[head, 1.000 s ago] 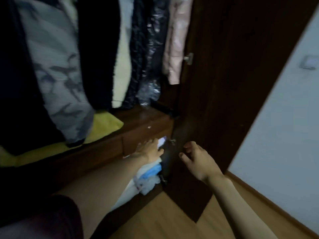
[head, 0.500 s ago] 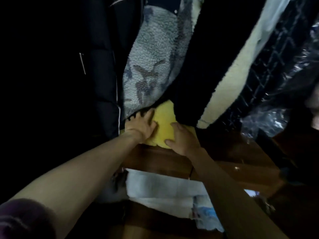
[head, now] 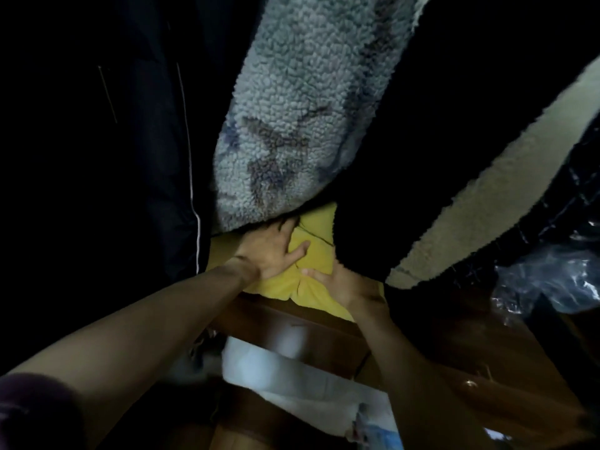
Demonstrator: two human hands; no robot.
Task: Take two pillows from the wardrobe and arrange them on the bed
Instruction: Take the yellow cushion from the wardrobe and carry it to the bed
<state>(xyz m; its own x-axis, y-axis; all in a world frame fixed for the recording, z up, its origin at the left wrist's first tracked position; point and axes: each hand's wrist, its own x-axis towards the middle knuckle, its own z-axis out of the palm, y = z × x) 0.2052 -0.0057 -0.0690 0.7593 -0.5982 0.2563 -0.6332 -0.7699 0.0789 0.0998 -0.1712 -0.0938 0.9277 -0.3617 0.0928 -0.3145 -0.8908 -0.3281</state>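
Straight ahead, the yellow pillow [head: 316, 258] lies crosswise, left hand [head: 271, 251] flat on top, right hand [head: 341, 284] pinching its near edge.

I find no word, label, brand or number I can read in the wardrobe [head: 308, 329]. The pale bundle [head: 276, 371] below its front edge shows a blue patch at its lower right end, too blurred for me to make out.

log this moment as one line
stage: pickup start | left hand: flat on yellow pillow | right hand: on its front edge, grip unclear | location: wardrobe ledge, under hanging coats
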